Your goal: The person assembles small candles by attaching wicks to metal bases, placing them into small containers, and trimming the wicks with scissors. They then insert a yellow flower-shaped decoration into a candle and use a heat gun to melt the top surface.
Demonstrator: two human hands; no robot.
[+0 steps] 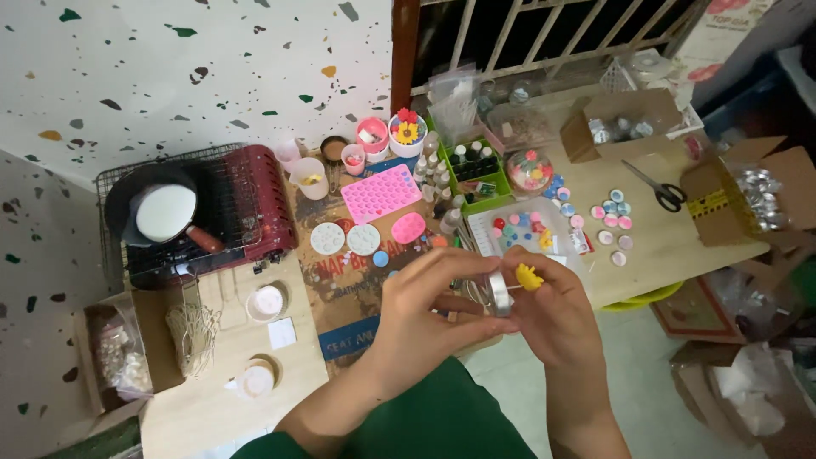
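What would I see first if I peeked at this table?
First, two hands in the middle: the left hand holds a small round tin, and the right hand pinches a tiny yellow flower piece. Behind them lies a bright pink mould, and at the left a pan of white liquid sits on a red stove.

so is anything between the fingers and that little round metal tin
Nothing visible. The left hand and right hand both already grip the small round silver metal tin directly, above the table edge. The right fingers also pinch a small yellow flower piece beside it.
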